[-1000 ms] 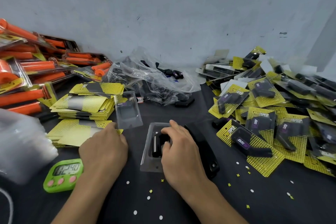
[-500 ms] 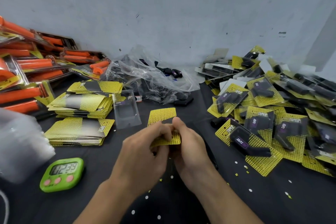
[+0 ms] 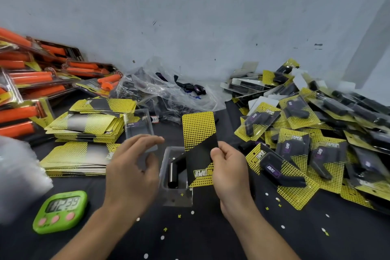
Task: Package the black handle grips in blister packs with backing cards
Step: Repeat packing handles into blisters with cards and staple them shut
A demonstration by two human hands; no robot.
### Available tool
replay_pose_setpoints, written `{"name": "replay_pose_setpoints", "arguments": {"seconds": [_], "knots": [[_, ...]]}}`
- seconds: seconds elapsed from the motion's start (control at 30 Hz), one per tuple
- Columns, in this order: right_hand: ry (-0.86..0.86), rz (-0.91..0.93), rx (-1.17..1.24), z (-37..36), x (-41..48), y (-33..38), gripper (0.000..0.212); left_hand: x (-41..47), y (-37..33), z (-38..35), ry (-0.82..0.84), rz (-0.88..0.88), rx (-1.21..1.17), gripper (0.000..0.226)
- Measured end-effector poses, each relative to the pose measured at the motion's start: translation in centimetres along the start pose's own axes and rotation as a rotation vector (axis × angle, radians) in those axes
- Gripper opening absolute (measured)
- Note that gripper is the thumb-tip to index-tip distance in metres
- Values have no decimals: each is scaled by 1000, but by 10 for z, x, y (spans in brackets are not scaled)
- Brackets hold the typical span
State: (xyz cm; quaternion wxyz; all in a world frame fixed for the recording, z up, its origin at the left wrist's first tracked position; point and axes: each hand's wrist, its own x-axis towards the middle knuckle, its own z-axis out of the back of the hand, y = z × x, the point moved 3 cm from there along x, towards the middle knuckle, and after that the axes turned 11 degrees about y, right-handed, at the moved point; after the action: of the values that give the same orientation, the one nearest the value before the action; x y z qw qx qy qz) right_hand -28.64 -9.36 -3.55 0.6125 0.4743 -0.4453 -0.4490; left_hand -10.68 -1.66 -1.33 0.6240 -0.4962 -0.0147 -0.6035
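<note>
Black tabletop [image 3: 211, 238], cluttered. Right hand [image 3: 230, 167] pinches a card [image 3: 199, 145], tilted over the blister [image 3: 177, 196] between the hands, grip [image 3: 173, 173] inside. Left hand [image 3: 130, 167] hovers open beside it. Nothing steadies the blister, so the card could shove it or seat crooked.
</note>
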Motion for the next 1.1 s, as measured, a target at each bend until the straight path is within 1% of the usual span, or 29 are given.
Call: {"name": "replay_pose_setpoints", "arguments": {"seconds": [0.07,0.13,0.23,0.33,0.4,0.47,0.57,0.67,0.77,0.8,0.87,0.93,1.0,1.03,1.1], "knots": [[15,17,-13,3,0,1,20,2,3,9,41,-89,106,37],[59,11,22,1,-2,2,15,3,8,23,95,-147,194,38],[90,5,12,-3,-8,-1,12,-1,21,53,145,-181,278,38],[78,-2,-2,1,-12,-4,10,-8,29,76,226,-197,301,39],[54,-16,18,5,-14,-5,15,-13,25,74,259,-124,290,35],[36,-27,29,9,-15,-4,16,-13,13,56,292,-17,302,31],[41,-39,35,9,-15,-2,16,-3,3,14,419,178,297,48],[49,-31,84,10,-14,0,17,14,9,-19,546,404,191,60],[45,-28,139,11,-15,3,14,19,24,-38,600,540,81,65],[51,-33,167,11,-15,4,12,18,28,-42,610,583,41,63],[66,-42,204,14,-15,8,13,16,33,-50,565,665,-102,50],[81,-20,192,18,-14,10,14,15,34,-56,461,663,-235,38],[101,-4,148,23,-12,10,5,12,32,-61,401,600,-275,35],[119,-6,121,25,-10,9,8,12,31,-62,387,578,-276,35],[147,-19,54,29,-9,7,26,12,31,-63,383,566,-286,39]]}}
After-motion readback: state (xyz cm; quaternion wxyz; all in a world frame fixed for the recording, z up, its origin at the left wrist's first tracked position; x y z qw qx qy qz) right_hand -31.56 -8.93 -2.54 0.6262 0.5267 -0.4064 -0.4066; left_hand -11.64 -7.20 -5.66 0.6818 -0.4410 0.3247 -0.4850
